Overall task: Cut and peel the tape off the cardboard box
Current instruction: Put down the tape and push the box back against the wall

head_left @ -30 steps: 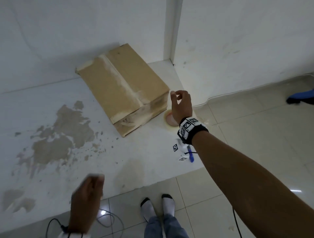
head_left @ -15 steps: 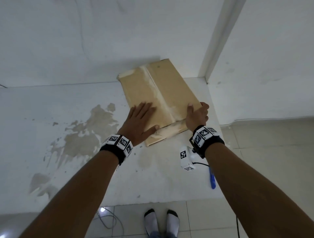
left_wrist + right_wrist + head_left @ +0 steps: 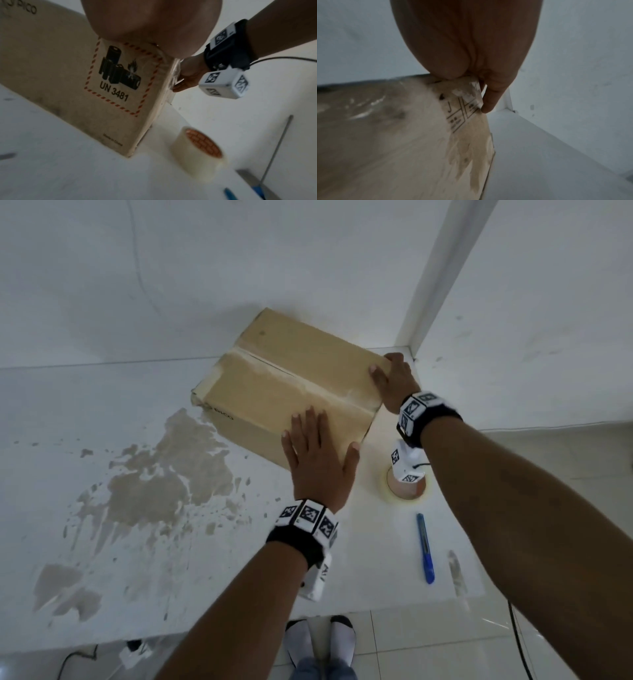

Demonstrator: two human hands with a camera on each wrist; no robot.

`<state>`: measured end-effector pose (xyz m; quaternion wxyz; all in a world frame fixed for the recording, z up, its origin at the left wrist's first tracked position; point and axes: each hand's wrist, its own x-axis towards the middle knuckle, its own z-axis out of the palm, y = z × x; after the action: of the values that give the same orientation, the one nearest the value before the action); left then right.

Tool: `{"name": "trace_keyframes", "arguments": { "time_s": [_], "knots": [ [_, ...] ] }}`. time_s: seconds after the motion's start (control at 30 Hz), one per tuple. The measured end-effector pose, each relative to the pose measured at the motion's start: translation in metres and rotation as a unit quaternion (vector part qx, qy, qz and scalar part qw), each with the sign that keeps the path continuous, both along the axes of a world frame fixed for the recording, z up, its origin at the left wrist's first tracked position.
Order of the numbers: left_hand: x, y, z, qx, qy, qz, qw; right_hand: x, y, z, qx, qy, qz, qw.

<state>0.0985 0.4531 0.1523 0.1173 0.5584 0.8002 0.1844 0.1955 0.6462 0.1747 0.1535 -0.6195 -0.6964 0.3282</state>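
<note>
A brown cardboard box (image 3: 274, 385) lies on the white table, its back corner near the wall. A pale tape strip (image 3: 308, 381) runs along its top seam from the far left to the right edge. My left hand (image 3: 318, 450) lies flat on the top at the near corner, fingers straight. My right hand (image 3: 394, 378) grips the box's right corner, thumb on top and fingers down the side. In the left wrist view the box side (image 3: 51, 67) shows a battery label. The right wrist view shows a finger (image 3: 491, 100) against the box edge (image 3: 402, 148).
A roll of clear tape (image 3: 404, 491) stands just right of the box, under my right wrist. A blue utility knife (image 3: 425, 549) lies nearer the table's front edge, with a clear scrap (image 3: 455, 573) beside it. Walls and a corner pillar (image 3: 442, 268) close off the back.
Both hands came onto the box and turned it, so its seam now runs across instead of away. My right hand shifted to the far right corner, my left to the near corner.
</note>
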Motion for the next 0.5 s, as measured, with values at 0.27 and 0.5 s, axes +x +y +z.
{"name": "trace_keyframes", "arguments": {
  "time_s": [0.27,0.5],
  "knots": [
    [-0.035,0.010,0.017,-0.026,-0.021,-0.049,0.998,-0.017,-0.008,0.012,0.131,-0.066,0.018,0.989],
    [-0.185,0.032,0.036,-0.138,0.164,-0.091,0.973,-0.038,-0.124,0.008,0.084,-0.126,0.182,0.972]
  ]
}}
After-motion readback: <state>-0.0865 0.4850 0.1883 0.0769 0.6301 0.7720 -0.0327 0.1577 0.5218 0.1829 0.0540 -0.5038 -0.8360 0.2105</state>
